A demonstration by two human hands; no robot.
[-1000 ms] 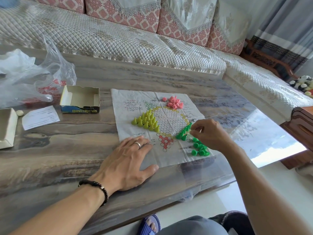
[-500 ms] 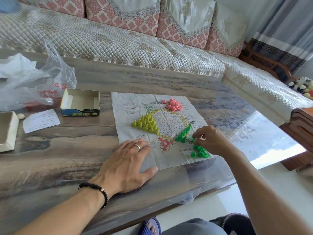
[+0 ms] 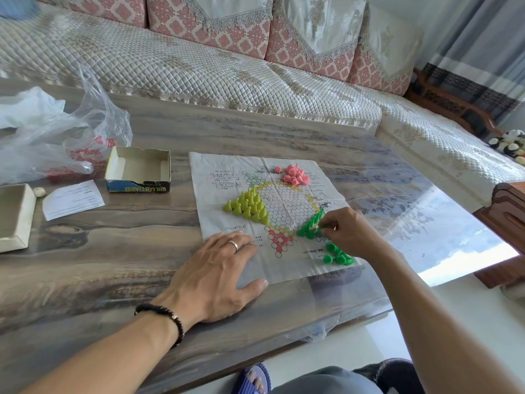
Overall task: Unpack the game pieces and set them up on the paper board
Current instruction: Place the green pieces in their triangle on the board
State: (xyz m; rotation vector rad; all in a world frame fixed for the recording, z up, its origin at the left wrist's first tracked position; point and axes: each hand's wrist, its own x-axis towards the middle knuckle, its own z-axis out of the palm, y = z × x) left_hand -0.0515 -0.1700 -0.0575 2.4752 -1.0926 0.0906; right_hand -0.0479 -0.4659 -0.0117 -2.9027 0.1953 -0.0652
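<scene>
The person is setting green pieces upright into the right-hand point of the star on the paper board (image 3: 284,200), which is lying flat on the table (image 3: 113,251). The right hand (image 3: 349,231) is working at the near right of the board, its fingertips pinching what looks like one green piece at the edge of the standing green group (image 3: 309,226). The left hand (image 3: 216,274) is lying spread and flat, palm down, on the near left corner of the board, pinning the thin sheet.

A loose heap of green pieces (image 3: 338,255) is waiting just near of the right hand, still tipped over. The yellow pieces (image 3: 247,206) are standing finished on the left point; the pink pieces (image 3: 294,174) are lying piled at the far side, probably not yet sorted.

To do this step well, I would judge that each piece needs lowering straight down onto its own printed circle, coming in from the open side so the knuckles are not brushing the neighbours, which look light and easy to topple. Keeping the left palm pressing should be stopping the paper from sliding.
</scene>
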